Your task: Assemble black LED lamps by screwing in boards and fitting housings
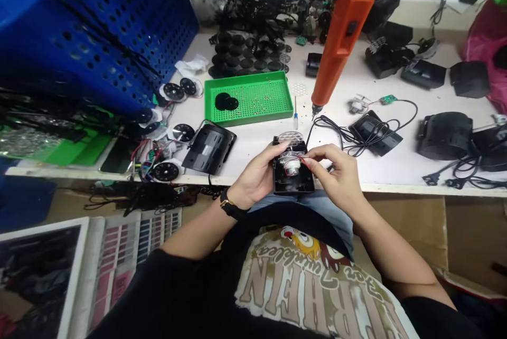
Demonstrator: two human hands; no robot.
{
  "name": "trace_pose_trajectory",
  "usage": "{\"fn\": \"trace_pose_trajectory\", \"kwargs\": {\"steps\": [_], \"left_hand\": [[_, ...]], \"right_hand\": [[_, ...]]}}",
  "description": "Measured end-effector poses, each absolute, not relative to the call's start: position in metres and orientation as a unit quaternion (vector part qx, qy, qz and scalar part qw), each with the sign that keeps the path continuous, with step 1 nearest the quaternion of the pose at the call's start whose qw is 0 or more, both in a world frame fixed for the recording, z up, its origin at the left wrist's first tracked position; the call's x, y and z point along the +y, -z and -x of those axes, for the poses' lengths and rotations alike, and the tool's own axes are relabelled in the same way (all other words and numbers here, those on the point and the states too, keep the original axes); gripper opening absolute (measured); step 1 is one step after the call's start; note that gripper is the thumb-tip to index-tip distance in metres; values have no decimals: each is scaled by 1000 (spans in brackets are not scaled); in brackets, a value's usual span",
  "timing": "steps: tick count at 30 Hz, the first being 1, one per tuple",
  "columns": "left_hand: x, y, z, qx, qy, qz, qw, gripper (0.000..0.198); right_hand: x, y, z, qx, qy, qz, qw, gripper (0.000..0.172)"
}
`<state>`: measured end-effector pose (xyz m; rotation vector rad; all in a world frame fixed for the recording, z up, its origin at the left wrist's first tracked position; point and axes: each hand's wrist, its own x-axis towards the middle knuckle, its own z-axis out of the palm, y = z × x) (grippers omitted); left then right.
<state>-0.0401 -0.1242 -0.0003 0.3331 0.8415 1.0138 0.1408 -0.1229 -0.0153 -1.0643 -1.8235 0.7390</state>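
Black housing (293, 186): at the near table edge, between the hands, open side up.
Left hand (254, 174): holding the housing's left side, thumb toward its far end.
Right hand (337, 171): fingertips pinched on the red wire (302, 159).
Wire step: apparently arranging it beside the white motor (293, 168).
Next move: probably calls for a steady housing and unstrained wire.

Black housing (293, 186), red wire (303, 159)

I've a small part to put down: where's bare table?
Bare tabletop lies between the right hand and round black housing; less between the green tray and left hand. Crowded: beside the blue crate, behind the tray.
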Motion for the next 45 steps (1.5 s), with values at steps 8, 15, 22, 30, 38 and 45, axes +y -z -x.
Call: {"fn": "trace_pose_trajectory", "kwargs": {"steps": [8,15,22,30,38,45], "left_hand": [[-129,9,47,399,-471,-179,766,34],[-133,14,54,389,-492,-242,740,45],[-131,18,60,387,-430,-197,791,57],[-131,12,50,401,-483,-176,759,66],[-132,24,55,400,-488,-176,756,67],[-131,24,54,428,-476,-168,749,69]], "right_hand": [[-116,4,-134,-843,-142,335,397,6],[-105,1,-135,-872,-133,298,365,16],[-86,-19,-142,-896,-148,201,368,30],[-95,-18,-131,-816,-265,346,379,12],[-93,-19,-125,-825,-312,356,309,12],[-93,-18,-120,-850,-271,337,299,14]]}}
